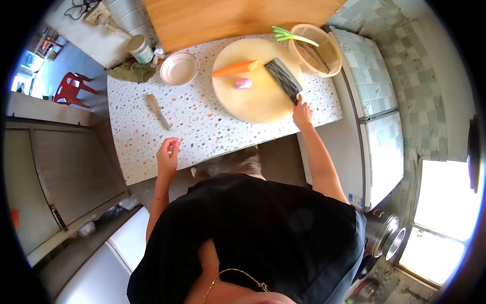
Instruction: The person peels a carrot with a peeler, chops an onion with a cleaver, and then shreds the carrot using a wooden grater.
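Note:
My right hand (302, 113) grips the handle end of a dark-bladed cleaver (283, 79), whose blade lies over the right side of a round cutting board (243, 109). On the board are a peeled carrot (234, 68) and, just below it, a small purple-and-white piece that looks like a shallot or onion (243, 83). Near the front edge of the speckled table (202, 134), my left hand (168, 151) has its fingers curled in, with nothing visible in them. A slim brownish knife-like tool (158, 111) lies on the tabletop beyond it.
Behind the board's right side stands a tan basket (334, 63) with a green onion (291, 35) across its rim. A pale bowl (179, 69), a dark green cloth (131, 72) and a can (140, 49) sit at the back left. A fridge (336, 137) borders the table's right.

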A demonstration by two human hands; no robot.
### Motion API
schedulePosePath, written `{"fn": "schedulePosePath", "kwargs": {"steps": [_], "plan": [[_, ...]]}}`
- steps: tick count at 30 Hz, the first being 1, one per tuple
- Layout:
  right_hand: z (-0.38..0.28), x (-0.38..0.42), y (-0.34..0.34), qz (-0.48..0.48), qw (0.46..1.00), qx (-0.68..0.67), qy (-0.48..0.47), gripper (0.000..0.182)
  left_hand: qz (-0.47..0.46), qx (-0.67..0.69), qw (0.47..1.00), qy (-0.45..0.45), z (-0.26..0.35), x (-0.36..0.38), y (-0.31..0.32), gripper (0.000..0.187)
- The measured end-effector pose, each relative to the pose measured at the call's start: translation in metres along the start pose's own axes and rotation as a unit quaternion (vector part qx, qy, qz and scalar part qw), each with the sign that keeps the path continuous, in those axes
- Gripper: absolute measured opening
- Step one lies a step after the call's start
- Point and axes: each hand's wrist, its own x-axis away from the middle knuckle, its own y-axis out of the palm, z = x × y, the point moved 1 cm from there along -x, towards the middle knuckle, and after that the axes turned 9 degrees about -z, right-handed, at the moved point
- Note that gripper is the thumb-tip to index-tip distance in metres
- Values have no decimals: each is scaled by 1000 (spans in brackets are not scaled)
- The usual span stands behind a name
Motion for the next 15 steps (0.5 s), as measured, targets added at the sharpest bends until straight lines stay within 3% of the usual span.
{"fn": "schedulePosePath", "kwargs": {"steps": [2,5,6,8,10,11,13,15], "plan": [[6,-6,-9,-25,997,13,-69,58,10,-34,999,19,18,-20,32,19],[24,-34,-21,106,974,-37,-196,51,56,-4,997,57,14,-61,122,18],[30,-41,-21,92,973,-46,-206,51,70,22,994,75,15,-63,142,18],[24,-62,-30,124,950,-114,-262,45,36,79,996,-8,73,-67,183,18],[25,-75,-28,141,945,-112,-274,39,19,92,996,-8,85,-75,204,18],[19,-80,-22,116,949,-186,-226,37,48,41,998,25,92,-77,212,21],[2,-123,-29,158,950,-105,-246,40,85,-31,994,68,112,-96,222,29],[7,-90,-39,100,964,-144,-202,46,154,-64,984,62,120,-100,176,40]]}}
